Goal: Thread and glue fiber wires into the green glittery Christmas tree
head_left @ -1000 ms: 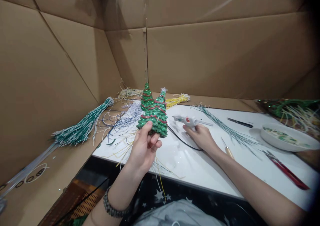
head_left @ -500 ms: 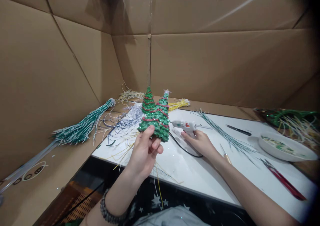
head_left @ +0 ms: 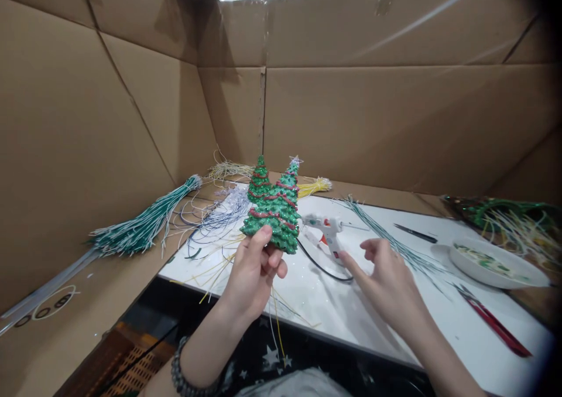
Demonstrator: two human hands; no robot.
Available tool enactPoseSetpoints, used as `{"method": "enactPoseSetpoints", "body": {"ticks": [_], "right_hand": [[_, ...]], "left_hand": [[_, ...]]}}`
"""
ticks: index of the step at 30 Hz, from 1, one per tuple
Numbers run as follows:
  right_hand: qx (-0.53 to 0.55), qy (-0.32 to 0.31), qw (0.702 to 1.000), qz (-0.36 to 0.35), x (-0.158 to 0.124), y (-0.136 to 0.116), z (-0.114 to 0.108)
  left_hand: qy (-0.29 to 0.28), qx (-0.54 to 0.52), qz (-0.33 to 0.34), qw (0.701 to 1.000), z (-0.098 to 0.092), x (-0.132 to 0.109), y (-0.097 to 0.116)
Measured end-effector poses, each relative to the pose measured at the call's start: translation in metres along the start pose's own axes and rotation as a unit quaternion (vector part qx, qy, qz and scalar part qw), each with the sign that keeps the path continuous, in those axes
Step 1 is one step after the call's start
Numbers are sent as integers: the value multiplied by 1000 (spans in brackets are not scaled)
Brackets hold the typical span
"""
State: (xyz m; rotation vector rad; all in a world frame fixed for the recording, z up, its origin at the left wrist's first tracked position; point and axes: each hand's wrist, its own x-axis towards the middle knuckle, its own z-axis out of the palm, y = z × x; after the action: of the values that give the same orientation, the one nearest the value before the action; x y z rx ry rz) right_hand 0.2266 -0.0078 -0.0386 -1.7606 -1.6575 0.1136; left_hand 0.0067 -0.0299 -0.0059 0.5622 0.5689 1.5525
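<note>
A glittery green Christmas tree ornament point(head_left: 274, 218) with two treetops, red garlands and a pale star on one top is held upright over the table. My left hand point(head_left: 252, 271) is closed on its base, thumb in front and fingers behind. To its right, a white hot glue gun point(head_left: 325, 227) with an orange trigger and a black cord lies on the white board. My right hand point(head_left: 384, 277) is just beside the gun's handle, thumb and fingers apart, holding nothing that I can see.
On the white board point(head_left: 364, 321) lie teal wires point(head_left: 390, 236), a dark knife point(head_left: 415, 233), red-handled cutters point(head_left: 494, 321) and a white bowl point(head_left: 496, 268) with green bits. At left, a bundle of green wires point(head_left: 144, 221) is near blue wires point(head_left: 223, 212). Cardboard walls point(head_left: 373, 122) enclose the table.
My right hand has let go of the glue gun and drawn back toward me and to the right. My left hand keeps the tree ornament in nearly the same place.
</note>
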Motion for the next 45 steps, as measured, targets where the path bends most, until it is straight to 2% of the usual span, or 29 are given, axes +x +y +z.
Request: {"method": "enactPoseSetpoints", "body": {"ticks": [1,3,5,6,8,11,13,15,17,21,28,34,45], "right_hand": [[3,27,999,-16,-10,-7,-7],[99,40,993,-51,-23,-26,-15],[263,-21,962,-65,-24,-48,-14],[353,-76,931,-57,-20,-58,-11],[503,-181,845,-20,-8,-75,0],[618,-285,732,30,11,-92,18],[658,-320,681,36,16,-96,25],[684,-328,650,42,15,-96,30],[698,-325,636,58,11,-94,32],[702,-332,625,81,8,-93,31],[707,-341,617,43,9,-91,31],[721,-342,601,42,5,-88,32],[722,-354,595,19,-1,-89,36]], "left_hand": [[-3,2,2,1000,0,0,0],[-7,5,5,1000,0,0,-1],[-10,10,6,1000,-1,-1,-2],[-10,11,6,1000,0,-2,-3],[-14,15,5,1000,0,-3,-4],[-29,25,1,999,0,-2,-7],[-36,37,1,999,0,-1,-10],[-37,50,4,998,0,1,-12],[-35,63,4,997,-1,3,-13],[-57,80,-8,995,-2,4,-13],[-108,67,-21,992,-2,-1,-12],[-37,158,29,986,0,-1,-24],[13,212,94,973,-3,-4,-41]]}}
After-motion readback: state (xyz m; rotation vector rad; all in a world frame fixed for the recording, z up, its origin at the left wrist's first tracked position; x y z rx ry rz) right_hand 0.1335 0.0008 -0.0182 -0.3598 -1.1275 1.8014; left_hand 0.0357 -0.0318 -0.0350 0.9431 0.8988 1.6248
